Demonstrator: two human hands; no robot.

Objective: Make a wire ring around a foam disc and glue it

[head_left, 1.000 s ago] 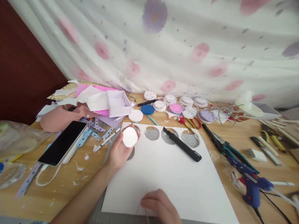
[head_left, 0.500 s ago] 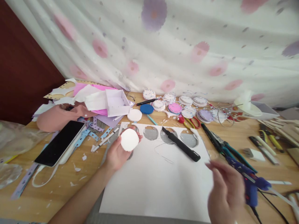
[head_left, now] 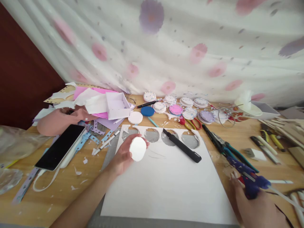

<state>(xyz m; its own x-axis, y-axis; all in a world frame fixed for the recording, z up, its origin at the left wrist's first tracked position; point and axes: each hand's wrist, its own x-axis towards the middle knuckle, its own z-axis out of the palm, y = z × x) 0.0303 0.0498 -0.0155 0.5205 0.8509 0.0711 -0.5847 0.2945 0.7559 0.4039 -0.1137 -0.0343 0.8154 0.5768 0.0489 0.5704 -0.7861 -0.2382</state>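
My left hand [head_left: 123,156] holds a white disc [head_left: 138,148] by its edge, tilted over the white foam board [head_left: 163,186]. The disc's rim looks slightly uneven. At the right, my right hand [head_left: 256,204] is wrapped round the handle of a blue hot glue gun [head_left: 251,177], its fingers a little blurred. A clear glue stick [head_left: 282,196] sticks out of the gun's back end. Lying on the board is a black utility knife [head_left: 182,147], beside a row of round cut-outs [head_left: 152,135] along the far edge.
Several decorated discs [head_left: 175,110] stand at the back, with a blue disc [head_left: 147,111] and a white one [head_left: 135,117] near them. Pliers [head_left: 237,155] lie right of the board. A phone [head_left: 61,146], paper scraps [head_left: 95,137] and an open box [head_left: 118,106] occupy the left.
My right hand has moved down and right from above the board's edge to the glue gun. My left hand has shifted slightly right, turning the disc more on edge.
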